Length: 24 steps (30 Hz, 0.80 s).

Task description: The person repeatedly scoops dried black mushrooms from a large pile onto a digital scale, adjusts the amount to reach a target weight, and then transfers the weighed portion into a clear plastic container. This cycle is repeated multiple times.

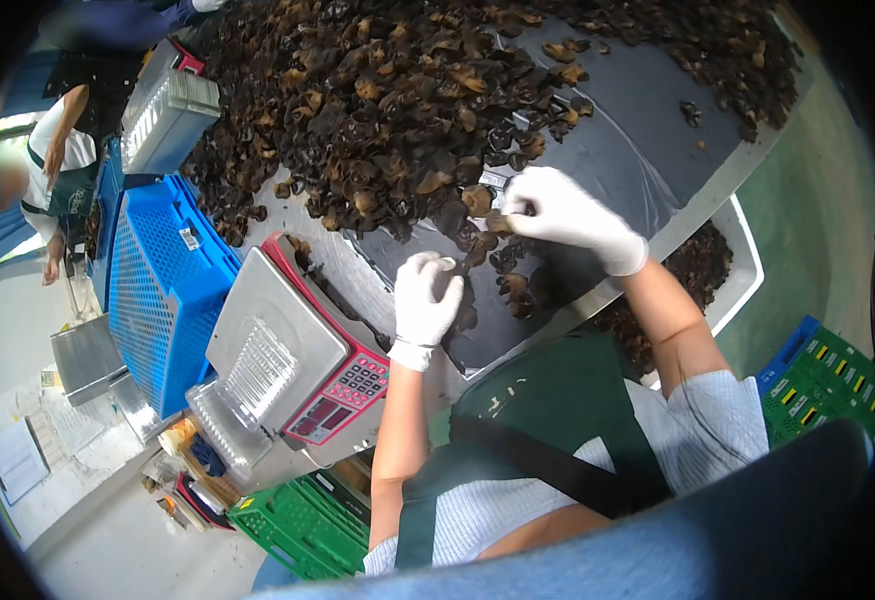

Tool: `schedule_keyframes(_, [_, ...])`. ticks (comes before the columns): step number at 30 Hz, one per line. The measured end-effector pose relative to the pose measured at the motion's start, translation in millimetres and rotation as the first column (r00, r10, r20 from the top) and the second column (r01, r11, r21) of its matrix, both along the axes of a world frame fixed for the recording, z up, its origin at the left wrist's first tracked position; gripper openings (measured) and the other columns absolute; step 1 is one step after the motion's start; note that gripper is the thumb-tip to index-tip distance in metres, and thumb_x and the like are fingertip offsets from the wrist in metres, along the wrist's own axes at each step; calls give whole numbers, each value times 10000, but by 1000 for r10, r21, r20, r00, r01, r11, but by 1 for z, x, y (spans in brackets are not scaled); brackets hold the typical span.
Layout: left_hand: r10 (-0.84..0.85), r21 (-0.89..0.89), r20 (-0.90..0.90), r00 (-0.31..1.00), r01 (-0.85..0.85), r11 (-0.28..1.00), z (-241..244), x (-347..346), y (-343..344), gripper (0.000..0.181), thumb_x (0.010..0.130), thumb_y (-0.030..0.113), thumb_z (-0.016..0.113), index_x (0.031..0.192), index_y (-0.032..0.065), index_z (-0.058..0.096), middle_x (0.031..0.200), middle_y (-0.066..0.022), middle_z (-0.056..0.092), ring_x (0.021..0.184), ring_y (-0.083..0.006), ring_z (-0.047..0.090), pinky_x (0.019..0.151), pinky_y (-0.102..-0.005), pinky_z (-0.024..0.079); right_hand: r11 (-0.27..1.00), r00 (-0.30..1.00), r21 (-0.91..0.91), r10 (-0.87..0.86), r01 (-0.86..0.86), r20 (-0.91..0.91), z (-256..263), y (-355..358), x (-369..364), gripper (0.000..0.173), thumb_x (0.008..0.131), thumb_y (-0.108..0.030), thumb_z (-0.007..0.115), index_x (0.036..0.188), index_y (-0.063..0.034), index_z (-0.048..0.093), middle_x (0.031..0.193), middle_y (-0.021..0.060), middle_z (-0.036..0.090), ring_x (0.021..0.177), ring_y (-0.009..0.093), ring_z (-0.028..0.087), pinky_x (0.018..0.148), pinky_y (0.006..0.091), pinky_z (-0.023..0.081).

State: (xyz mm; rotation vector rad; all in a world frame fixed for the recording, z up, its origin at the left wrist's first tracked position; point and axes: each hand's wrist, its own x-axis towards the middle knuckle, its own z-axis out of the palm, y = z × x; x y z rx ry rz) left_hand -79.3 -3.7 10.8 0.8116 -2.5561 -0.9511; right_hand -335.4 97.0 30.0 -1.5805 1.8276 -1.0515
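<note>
A large heap of dark brown wood ear mushrooms (392,112) covers the metal table and its dark plastic sheet. My right hand (568,217), in a white glove, pinches a small mushroom piece (497,223) between thumb and fingers at the heap's near edge. Across from it my left hand (426,304), also gloved, hovers with curled fingers and the thumb apart; I see nothing in it. Loose pieces (516,289) lie on the dark sheet (617,142) between and below the hands. Left of my left hand is a red digital scale (298,337) bearing a clear plastic tray (257,371).
A blue perforated crate (159,277) and stacked clear trays (171,120) stand on the left. Under the table's right edge sits a white tub (741,262) of mushrooms. Green crates (302,529) are low by me. Another person (58,165) is at far left.
</note>
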Motion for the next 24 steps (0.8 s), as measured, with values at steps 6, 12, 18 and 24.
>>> schedule_keyframes(6, [58, -66, -144, 988, -68, 995, -6, -25, -24, 221, 815, 67, 661, 1034, 36, 660, 1046, -142, 626, 1004, -326, 589, 907, -398, 470, 806, 761, 222, 371, -549, 532, 64, 73, -71, 247, 693, -101, 718, 916, 6, 730, 791, 78, 718, 742, 120, 656, 712, 279, 514])
schedule_keyframes(12, [-164, -224, 76, 984, 177, 958, -16, -54, -8, 449, 765, 216, 720, 1191, 127, 610, 1270, -152, 532, 1155, -387, 485, 981, -478, 423, 989, 987, 115, -75, 92, -145, 15, 46, -44, 211, 809, -265, 663, 815, -54, 660, 783, 94, 636, 806, 287, 592, 738, 406, 474])
schedule_keyframes(18, [-284, -107, 73, 956, 290, 951, -6, -7, 4, 196, 741, 179, 722, 934, 160, 690, 1280, -122, 571, 1183, -402, 482, 1035, -480, 369, 984, 898, -175, -90, 14, -430, -52, 16, 31, 494, 790, -296, 640, 1240, -96, 591, 1321, 130, 532, 1172, 351, 518, 967, 484, 426])
schedule_keyframes(24, [-9, 103, -126, 992, 22, 994, -3, 47, 11, 147, 750, -4, 684, 883, 58, 680, 1337, -156, 502, 1214, -293, 512, 1077, -432, 367, 918, 972, -319, 229, -235, -58, 1, 17, 50, 276, 768, -196, 690, 1022, -89, 672, 1093, 124, 652, 1002, 313, 597, 880, 422, 473])
